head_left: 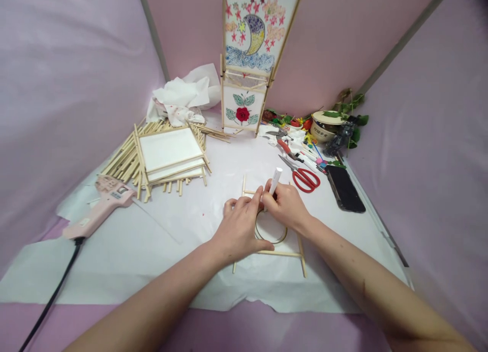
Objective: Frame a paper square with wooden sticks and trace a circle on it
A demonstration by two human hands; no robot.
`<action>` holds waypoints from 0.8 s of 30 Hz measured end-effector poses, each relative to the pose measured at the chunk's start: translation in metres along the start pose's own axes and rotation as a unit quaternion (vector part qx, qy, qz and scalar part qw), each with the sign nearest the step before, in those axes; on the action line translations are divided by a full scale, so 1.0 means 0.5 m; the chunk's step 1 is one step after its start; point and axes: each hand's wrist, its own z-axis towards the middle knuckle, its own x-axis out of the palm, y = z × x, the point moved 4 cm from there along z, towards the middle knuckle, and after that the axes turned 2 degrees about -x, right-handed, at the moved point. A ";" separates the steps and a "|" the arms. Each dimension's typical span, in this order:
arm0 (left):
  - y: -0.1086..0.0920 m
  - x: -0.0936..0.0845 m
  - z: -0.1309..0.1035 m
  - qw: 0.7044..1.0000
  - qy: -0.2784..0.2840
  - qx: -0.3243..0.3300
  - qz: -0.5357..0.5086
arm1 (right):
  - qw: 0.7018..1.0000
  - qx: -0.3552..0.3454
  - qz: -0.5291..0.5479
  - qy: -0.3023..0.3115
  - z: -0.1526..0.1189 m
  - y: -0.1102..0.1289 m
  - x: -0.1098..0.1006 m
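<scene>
My right hand (286, 203) is closed around a white marker pen (275, 182), which leans with its lower end near the top of a round ring (284, 236). The ring lies flat on a white panel framed with thin wooden sticks (282, 253). My left hand (244, 222) holds the ring from its left side, thumb at the lower edge and fingers by the upper edge. The pen's tip is hidden behind my fingers. My hands cover much of the frame's upper part.
Left are stacked white framed panels (170, 149) on wooden sticks (120, 161), and a pink hot glue gun (101, 210). A decorated standing frame (244, 105) is behind. Red-handled scissors (305, 179), pliers (285, 148), a phone (345, 188) and a bowl (324, 128) lie right.
</scene>
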 end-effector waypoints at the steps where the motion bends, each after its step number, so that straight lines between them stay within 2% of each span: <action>1: 0.000 0.000 0.000 1.000 0.001 -0.004 0.003 | 1.000 0.002 -0.006 -0.002 -0.002 0.002 0.000; 12: 0.003 0.000 -0.002 1.000 -0.001 0.008 -0.013 | 0.999 0.044 -0.029 -0.008 -0.018 0.017 -0.005; 19: 0.004 -0.011 -0.011 0.999 0.003 0.040 -0.014 | 0.998 0.042 -0.041 -0.022 -0.021 0.018 -0.008; 24: 0.011 -0.015 -0.014 0.999 0.011 0.037 -0.019 | 0.998 0.041 -0.049 -0.022 -0.026 0.022 -0.009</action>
